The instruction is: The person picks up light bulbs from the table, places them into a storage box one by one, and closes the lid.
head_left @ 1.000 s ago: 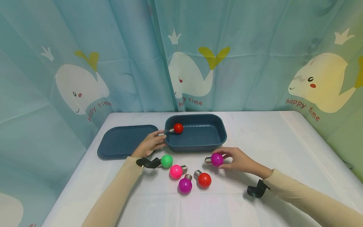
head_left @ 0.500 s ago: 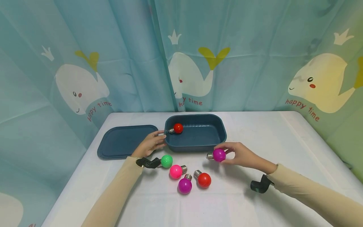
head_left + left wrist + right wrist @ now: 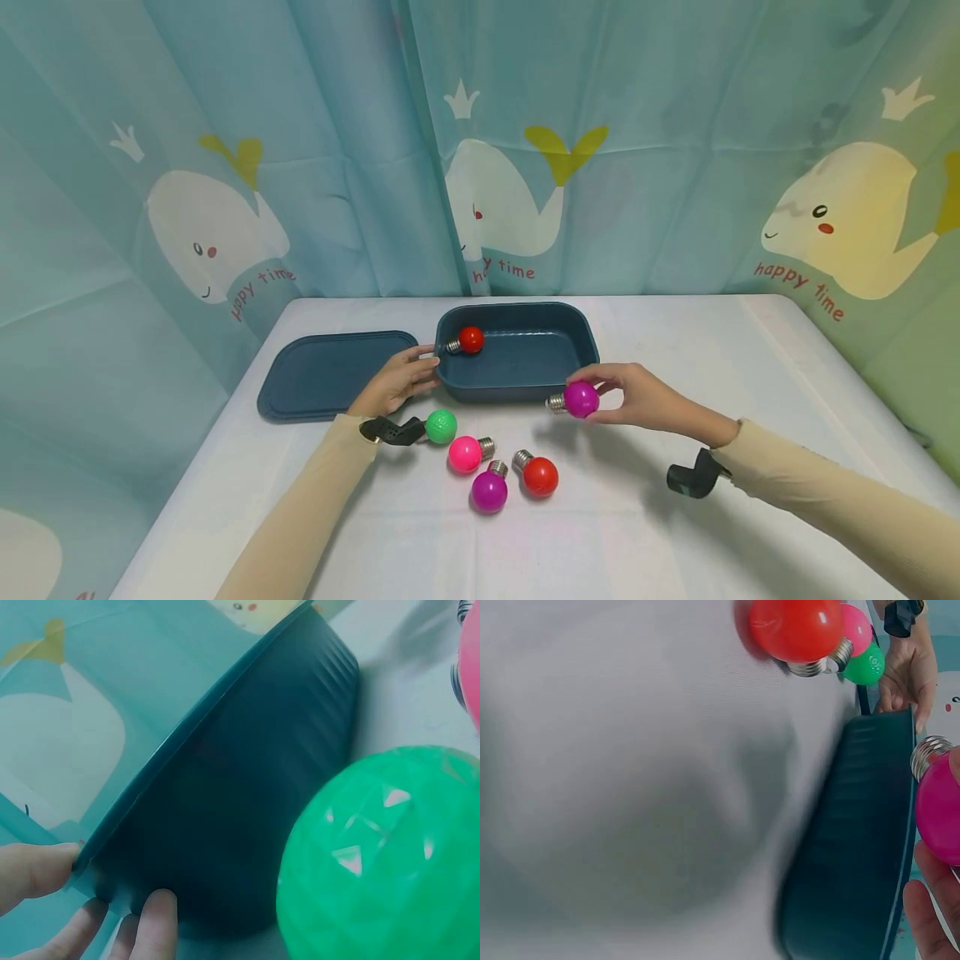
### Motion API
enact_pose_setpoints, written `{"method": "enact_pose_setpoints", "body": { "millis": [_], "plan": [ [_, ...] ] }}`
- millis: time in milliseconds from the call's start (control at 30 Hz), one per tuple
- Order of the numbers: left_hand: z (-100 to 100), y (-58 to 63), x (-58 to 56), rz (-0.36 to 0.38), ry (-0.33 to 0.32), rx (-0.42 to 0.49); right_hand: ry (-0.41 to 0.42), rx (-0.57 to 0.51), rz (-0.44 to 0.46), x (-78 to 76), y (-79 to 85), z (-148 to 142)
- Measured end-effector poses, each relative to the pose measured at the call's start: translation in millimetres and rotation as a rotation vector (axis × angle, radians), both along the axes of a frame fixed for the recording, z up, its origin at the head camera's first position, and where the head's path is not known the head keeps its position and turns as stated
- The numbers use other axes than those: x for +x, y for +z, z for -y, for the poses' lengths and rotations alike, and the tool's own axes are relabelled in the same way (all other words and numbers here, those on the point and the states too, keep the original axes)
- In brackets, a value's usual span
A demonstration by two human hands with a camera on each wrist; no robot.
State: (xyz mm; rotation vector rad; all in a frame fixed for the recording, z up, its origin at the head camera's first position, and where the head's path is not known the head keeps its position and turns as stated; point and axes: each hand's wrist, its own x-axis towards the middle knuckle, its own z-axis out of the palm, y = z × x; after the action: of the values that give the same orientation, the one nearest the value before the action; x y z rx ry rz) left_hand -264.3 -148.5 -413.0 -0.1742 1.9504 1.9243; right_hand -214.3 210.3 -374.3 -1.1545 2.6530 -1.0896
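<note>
My right hand point(image 3: 637, 398) pinches a purple light bulb point(image 3: 582, 399) between thumb and fingers, its metal screw base pointing left. The bulb is raised off the table, close to the front right of a dark blue box point(image 3: 517, 393). In the right wrist view the purple bulb point(image 3: 939, 810) overlaps the box's rim. My left hand point(image 3: 397, 379) touches the left end of the box. Its fingertips point(image 3: 159, 907) rest against the box's outer wall point(image 3: 225, 810) and rim in the left wrist view. A red bulb point(image 3: 471, 339) lies inside the box, at the left end.
In front of the box lie a green bulb point(image 3: 441, 426), a pink bulb point(image 3: 465, 454), another purple bulb point(image 3: 490, 492) and another red bulb point(image 3: 541, 477). The green one is beside my left wrist. A flat dark blue lid point(image 3: 322, 375) lies left of the box.
My right hand has lifted the purple bulb up and slightly right, toward the box's front right corner. The left hand, the box and the other bulbs have stayed in place.
</note>
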Motion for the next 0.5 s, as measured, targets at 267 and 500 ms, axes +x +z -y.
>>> {"method": "enact_pose_setpoints", "body": {
  "millis": [267,500],
  "plan": [
    [0.3,-0.1,-0.5,-0.003,-0.004,-0.002,0.003,0.024,-0.029,-5.0,9.5,2.7],
    [1.5,-0.4,-0.3,-0.01,-0.013,-0.003,0.003,0.029,-0.043,-8.4,21.6,4.7]
  ]
}}
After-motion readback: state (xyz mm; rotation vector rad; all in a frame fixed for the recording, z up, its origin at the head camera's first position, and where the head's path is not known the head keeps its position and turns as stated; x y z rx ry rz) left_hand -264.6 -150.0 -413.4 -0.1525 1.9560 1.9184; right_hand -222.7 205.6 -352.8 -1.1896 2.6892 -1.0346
